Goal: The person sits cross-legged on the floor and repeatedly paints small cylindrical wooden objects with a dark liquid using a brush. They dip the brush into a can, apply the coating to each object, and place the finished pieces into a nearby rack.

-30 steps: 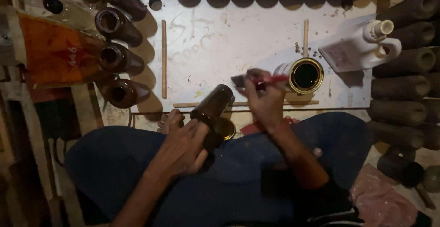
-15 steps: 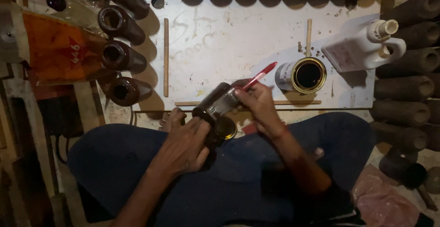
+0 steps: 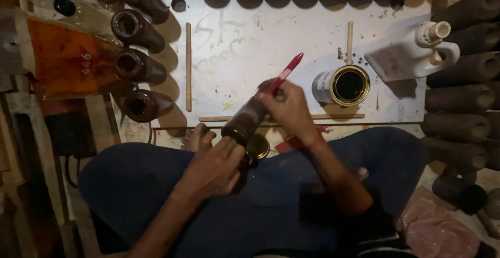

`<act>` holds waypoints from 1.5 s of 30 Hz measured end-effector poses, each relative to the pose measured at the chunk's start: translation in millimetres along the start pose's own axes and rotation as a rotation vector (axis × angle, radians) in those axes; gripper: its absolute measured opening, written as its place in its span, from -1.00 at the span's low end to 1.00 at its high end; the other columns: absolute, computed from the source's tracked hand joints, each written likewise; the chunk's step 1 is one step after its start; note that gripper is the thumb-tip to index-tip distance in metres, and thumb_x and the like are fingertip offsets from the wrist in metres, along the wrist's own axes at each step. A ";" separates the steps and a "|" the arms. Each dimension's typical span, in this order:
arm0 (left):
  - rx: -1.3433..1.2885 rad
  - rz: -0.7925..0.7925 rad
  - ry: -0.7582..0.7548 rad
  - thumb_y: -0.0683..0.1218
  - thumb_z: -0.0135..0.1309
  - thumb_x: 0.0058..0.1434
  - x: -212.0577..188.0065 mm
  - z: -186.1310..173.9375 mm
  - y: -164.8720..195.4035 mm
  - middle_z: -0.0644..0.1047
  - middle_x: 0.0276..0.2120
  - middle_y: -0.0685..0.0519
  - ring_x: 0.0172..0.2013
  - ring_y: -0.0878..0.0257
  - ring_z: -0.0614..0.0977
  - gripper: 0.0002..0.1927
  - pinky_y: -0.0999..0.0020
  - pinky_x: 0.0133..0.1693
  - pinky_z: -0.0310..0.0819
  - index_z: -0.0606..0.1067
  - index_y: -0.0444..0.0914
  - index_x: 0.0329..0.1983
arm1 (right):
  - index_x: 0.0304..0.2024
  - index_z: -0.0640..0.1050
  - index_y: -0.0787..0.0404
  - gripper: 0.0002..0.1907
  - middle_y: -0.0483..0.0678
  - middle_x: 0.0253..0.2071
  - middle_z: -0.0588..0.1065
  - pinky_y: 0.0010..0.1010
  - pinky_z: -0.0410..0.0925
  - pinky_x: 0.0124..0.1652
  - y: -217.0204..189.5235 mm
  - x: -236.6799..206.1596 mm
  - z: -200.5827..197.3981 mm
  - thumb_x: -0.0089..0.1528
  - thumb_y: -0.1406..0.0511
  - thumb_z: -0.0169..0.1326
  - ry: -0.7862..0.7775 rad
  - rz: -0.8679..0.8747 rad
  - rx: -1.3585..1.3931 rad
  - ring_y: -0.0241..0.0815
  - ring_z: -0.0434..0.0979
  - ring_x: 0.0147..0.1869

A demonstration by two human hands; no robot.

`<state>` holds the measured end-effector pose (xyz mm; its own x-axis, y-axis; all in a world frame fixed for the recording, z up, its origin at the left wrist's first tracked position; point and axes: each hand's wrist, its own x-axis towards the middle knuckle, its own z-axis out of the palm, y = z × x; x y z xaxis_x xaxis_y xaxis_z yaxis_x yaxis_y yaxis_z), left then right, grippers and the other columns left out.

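While the left hand [image 3: 216, 164] clasps the near end of a brown tube [image 3: 247, 120], the right hand [image 3: 289, 109] pinches a red-handled brush [image 3: 284, 74] against its far end. Progress, judged: coating in hand, not finished; four dark tubes [image 3: 136, 65] lie at ten o'clock of the hands, more [image 3: 461, 99] at three o'clock. An open tin [image 3: 348, 85] stands at two o'clock, near the right hand; a white jug [image 3: 416, 52] beyond it.
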<state>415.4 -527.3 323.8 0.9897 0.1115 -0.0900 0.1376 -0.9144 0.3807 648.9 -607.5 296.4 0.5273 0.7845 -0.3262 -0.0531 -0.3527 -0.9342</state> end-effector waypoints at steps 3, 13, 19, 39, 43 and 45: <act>0.083 -0.001 0.052 0.05 0.27 -0.18 -1.2 2.8 0.3 0.57 -0.10 -0.16 -0.01 -0.23 0.52 -0.42 -0.57 0.15 -0.05 0.45 -0.21 -0.06 | -0.08 0.59 0.39 -0.76 0.13 -0.26 0.64 -0.42 0.56 -0.29 -4.6 11.2 -7.9 0.29 0.32 0.17 0.224 -0.270 -0.324 -0.10 0.70 -0.25; 0.044 0.054 -0.100 0.01 0.24 0.01 -1.2 8.4 -3.8 0.56 -0.17 -0.17 -0.04 -0.01 0.56 -0.58 -0.23 0.15 0.15 0.42 -0.28 -0.15 | -0.02 0.58 0.38 -0.74 0.07 -0.20 0.63 -0.43 0.56 -0.16 -37.7 -38.8 14.4 0.28 0.34 0.15 -0.208 -0.394 -0.097 -0.17 0.70 -0.17; 0.035 0.037 -0.109 0.00 0.26 0.01 -0.1 7.6 -3.6 0.56 -0.08 -0.18 0.06 -0.04 0.53 -0.53 -0.33 0.20 0.07 0.43 -0.27 -0.06 | -0.03 0.60 0.39 -0.72 0.07 -0.31 0.60 -0.51 0.44 -0.44 -10.0 -4.4 -1.9 0.27 0.34 0.18 -0.034 -0.064 0.135 -0.20 0.56 -0.39; -0.058 -0.089 -0.057 -0.02 0.26 -0.09 1.1 -4.6 -4.5 0.55 -0.13 -0.19 0.02 -0.06 0.56 -0.48 -0.39 0.20 0.01 0.39 -0.28 -0.08 | -0.04 0.60 0.40 -0.77 0.08 -0.27 0.63 -0.57 0.50 -0.38 -3.3 -31.4 8.1 0.30 0.37 0.17 0.001 -0.096 0.238 -0.27 0.63 -0.30; -0.125 -0.109 0.031 -0.03 0.24 -0.07 1.6 -10.4 -5.1 0.55 -0.19 -0.19 -0.07 -0.10 0.58 -0.50 -0.35 0.22 0.00 0.38 -0.27 -0.08 | -0.05 0.57 0.39 -0.78 0.13 -0.32 0.59 -0.49 0.41 -0.50 4.4 -11.3 0.8 0.30 0.36 0.14 0.256 0.012 0.017 -0.21 0.59 -0.40; -0.224 -0.221 -0.113 -0.08 0.21 0.01 1.7 -13.2 -6.5 0.55 -0.28 -0.11 -0.16 -0.05 0.59 -0.59 -0.32 0.28 -0.03 0.38 -0.24 -0.10 | -0.03 0.56 0.39 -0.79 0.08 -0.21 0.59 -0.56 0.53 -0.30 5.4 -9.3 1.9 0.34 0.37 0.09 0.359 -0.166 -0.133 -0.30 0.68 -0.24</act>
<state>416.7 -516.0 333.3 0.9259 0.2424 -0.2897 0.3663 -0.7632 0.5323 642.1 -615.7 294.1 0.7829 0.6170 -0.0800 0.1549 -0.3178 -0.9354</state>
